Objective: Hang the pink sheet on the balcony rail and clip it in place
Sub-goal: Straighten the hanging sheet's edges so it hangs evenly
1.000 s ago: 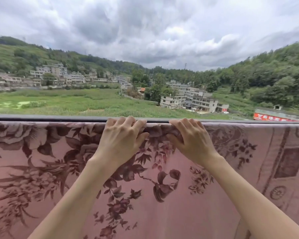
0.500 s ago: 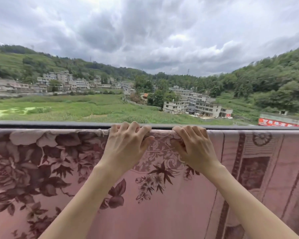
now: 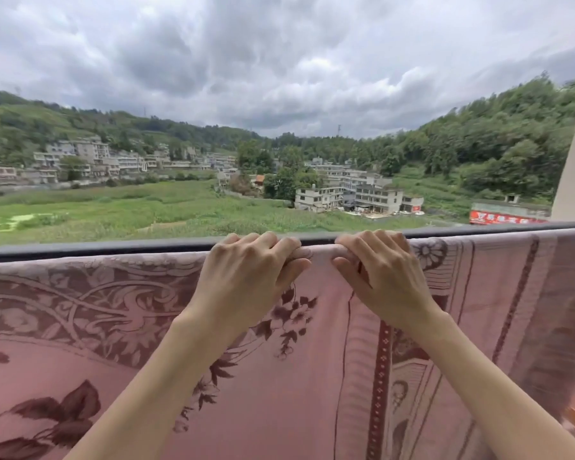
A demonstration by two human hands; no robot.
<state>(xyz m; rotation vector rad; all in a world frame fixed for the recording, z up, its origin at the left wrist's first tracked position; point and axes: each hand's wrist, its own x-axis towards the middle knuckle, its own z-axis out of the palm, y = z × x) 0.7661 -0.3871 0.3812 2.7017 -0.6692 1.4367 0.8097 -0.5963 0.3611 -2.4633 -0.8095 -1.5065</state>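
The pink sheet (image 3: 312, 376) hangs over the balcony rail (image 3: 97, 249), its top fold running left-right along it, and the left hand (image 3: 246, 273) and right hand (image 3: 384, 277), close together, each grip that fold.

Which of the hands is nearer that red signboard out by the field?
Right. The right hand grips the pink floral sheet just left of and below the red signboard; the left hand grips farther left.

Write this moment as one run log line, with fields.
stage: hanging | pink sheet: draped over rail | left hand: grips top fold | right hand: grips top fold | clips: none visible
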